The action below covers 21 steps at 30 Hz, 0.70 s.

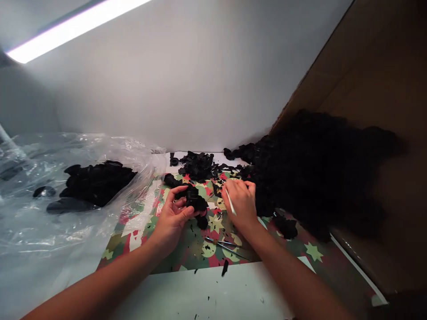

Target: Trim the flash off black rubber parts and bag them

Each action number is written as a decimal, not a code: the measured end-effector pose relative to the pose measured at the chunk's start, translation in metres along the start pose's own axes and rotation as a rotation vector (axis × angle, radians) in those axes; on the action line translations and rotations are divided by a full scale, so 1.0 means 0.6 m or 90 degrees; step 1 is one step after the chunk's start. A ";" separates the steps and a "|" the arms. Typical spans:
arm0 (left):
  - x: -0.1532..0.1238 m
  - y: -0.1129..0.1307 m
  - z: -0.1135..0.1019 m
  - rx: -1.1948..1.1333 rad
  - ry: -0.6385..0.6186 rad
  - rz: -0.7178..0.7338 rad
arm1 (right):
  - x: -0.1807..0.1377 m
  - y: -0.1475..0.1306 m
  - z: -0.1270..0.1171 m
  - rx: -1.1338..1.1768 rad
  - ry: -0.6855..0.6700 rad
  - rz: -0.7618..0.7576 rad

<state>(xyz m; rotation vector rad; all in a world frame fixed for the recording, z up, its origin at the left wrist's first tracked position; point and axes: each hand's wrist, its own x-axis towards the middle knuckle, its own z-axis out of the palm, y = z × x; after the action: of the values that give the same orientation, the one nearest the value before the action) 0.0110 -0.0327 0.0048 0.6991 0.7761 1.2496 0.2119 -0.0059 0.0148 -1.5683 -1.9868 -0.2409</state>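
My left hand (175, 215) is closed around a black ribbed rubber part (192, 194), pinching it between thumb and fingers. Ragged black material hangs at that part's right side. In my right hand (239, 200), fingers curled, is a thin white-handled tool (231, 202); its working end is hidden behind the hand. The right hand is apart from the ribbed part, close to black scraps (217, 190) on the patterned sheet. Metal tweezers (230, 249) lie on the sheet below the hands.
A large heap of black rubber pieces (300, 169) leans against a cardboard wall (400, 209) at right. Black trimmings (198, 165) are piled at the back. On the left, clear plastic (110, 235) surrounds several black parts (96, 182). The patterned sheet (153, 262) carries small scraps.
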 end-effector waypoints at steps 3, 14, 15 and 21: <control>0.002 0.002 -0.005 -0.013 -0.026 -0.022 | 0.003 0.022 0.000 0.082 -0.046 0.080; 0.002 0.012 0.000 -0.051 -0.004 -0.087 | 0.017 0.064 -0.015 0.134 0.097 0.168; 0.002 0.012 0.001 -0.044 -0.003 -0.096 | 0.020 0.070 -0.017 0.143 0.085 0.189; 0.002 0.005 0.005 0.026 -0.018 -0.089 | 0.003 0.020 -0.024 0.394 -0.099 0.147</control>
<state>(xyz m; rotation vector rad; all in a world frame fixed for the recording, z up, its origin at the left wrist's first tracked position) 0.0118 -0.0312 0.0085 0.6829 0.8156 1.0969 0.2278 -0.0076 0.0250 -1.4041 -1.7305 0.5536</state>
